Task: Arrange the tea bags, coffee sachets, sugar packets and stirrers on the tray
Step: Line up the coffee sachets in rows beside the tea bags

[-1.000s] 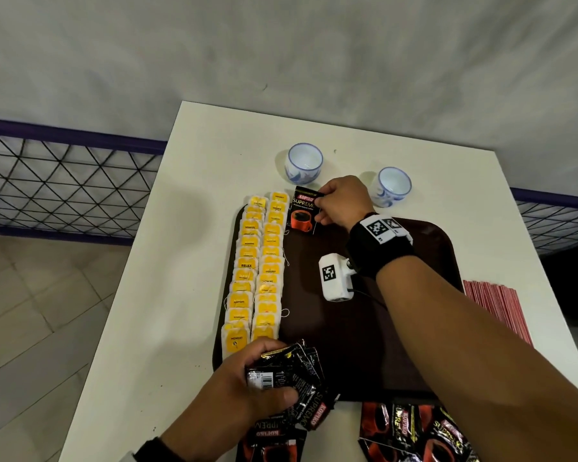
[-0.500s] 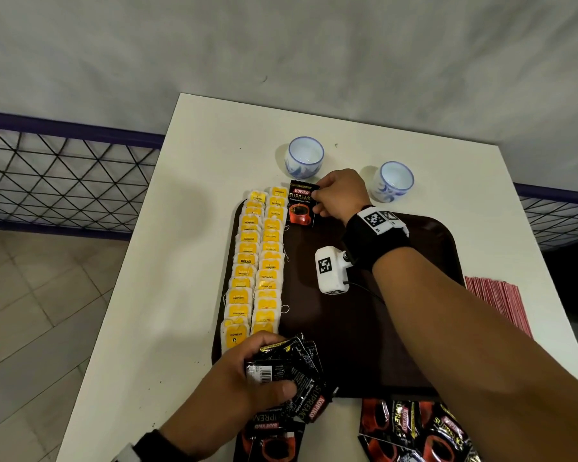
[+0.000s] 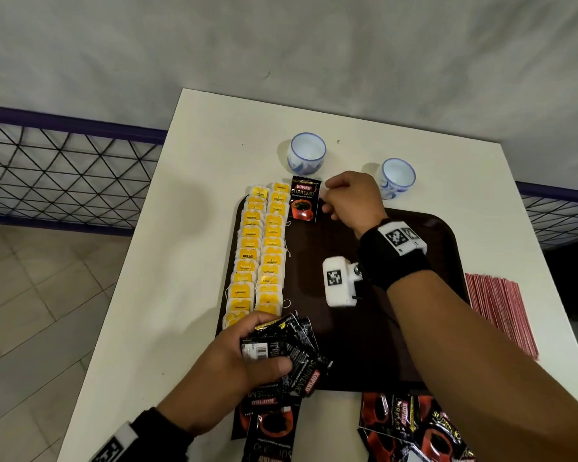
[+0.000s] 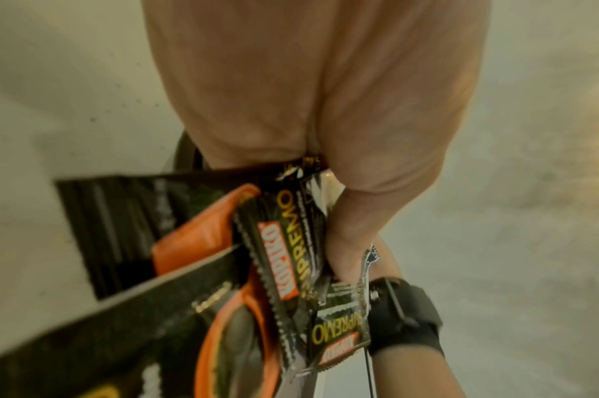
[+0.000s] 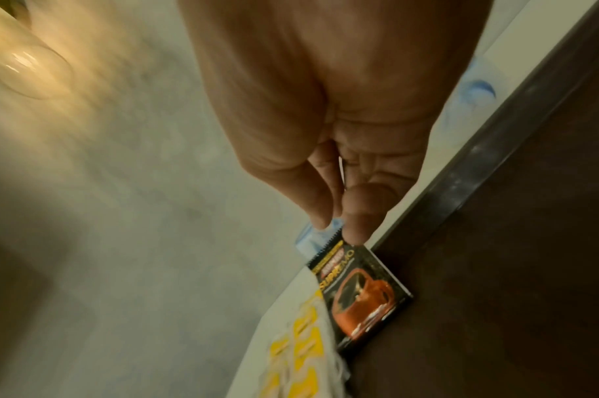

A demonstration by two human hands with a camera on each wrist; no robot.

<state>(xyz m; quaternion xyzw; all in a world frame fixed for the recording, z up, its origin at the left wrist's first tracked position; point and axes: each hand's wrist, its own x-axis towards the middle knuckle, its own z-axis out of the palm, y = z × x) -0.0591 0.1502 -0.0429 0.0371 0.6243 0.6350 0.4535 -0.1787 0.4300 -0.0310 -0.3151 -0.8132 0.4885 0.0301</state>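
Observation:
A dark brown tray (image 3: 397, 345) lies on the white table (image 3: 187, 261). Two columns of yellow tea bags (image 3: 261, 248) fill its left side. One black coffee sachet (image 3: 304, 203) lies at the tray's far edge beside them. My right hand (image 3: 327, 198) pinches its top right corner between thumb and finger, as the right wrist view shows at the sachet (image 5: 362, 293). My left hand (image 3: 264, 341) grips a fanned bunch of coffee sachets (image 3: 297, 348) over the tray's near left corner; the bunch (image 4: 284, 264) fills the left wrist view.
Two white and blue cups (image 3: 306, 153) (image 3: 397, 176) stand beyond the tray. A bundle of thin red sticks (image 3: 501, 308) lies right of it. Loose coffee sachets (image 3: 414, 428) are heaped at the table's near edge. A wire fence (image 3: 64, 171) runs along the left.
My right hand has slid the single sachet up to the tray's far edge and straightened it beside the tea bags. The left hand has kept its bunch in place.

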